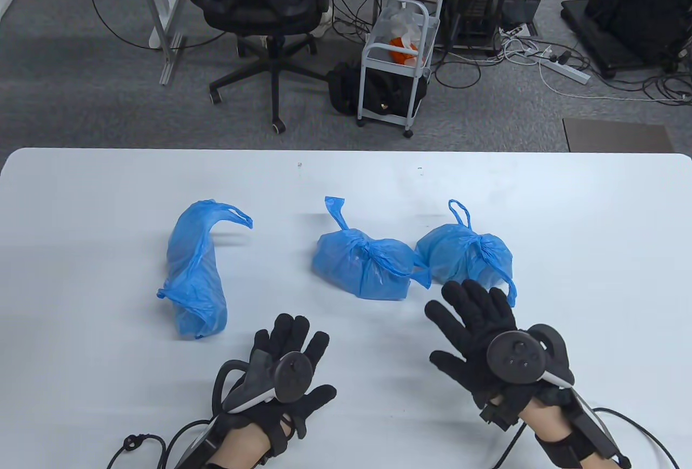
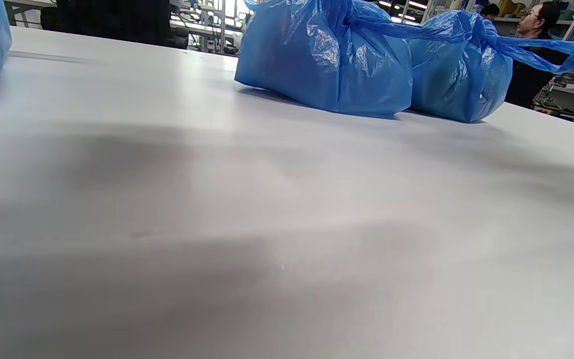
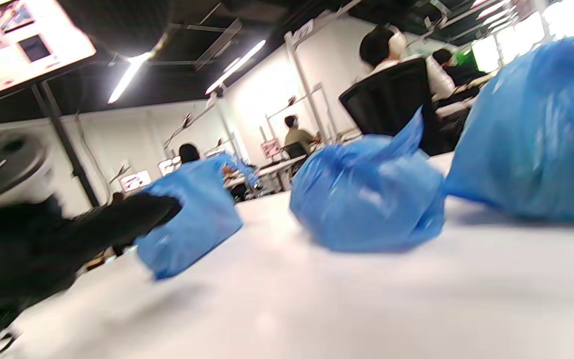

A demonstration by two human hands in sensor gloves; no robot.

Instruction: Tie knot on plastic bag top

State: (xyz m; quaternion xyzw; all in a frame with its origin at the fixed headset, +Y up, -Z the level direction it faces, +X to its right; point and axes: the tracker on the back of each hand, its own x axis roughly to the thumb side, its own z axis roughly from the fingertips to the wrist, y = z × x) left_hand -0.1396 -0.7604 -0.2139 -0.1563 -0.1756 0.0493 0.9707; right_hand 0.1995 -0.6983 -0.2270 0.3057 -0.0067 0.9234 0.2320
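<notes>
Three blue plastic bags on white table (image 1: 81,274), mid-frame in table view. Left bag (image 1: 192,269) lay untied, top loose, frame left. Middle bag (image 1: 365,266) and right bag (image 1: 465,255) knotted, touching each other, centre and centre right. Left hand (image 1: 286,366) lower centre, fingers straight, holding nothing. Right hand (image 1: 478,328) lower right, fingers spread wide, empty, fingertips just beside right bag.

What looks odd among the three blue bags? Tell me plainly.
The left bag lies slumped and elongated, its handles loose and untied, while the middle bag and right bag sit bunched with knotted tops. Nothing looks spilled or torn.
</notes>
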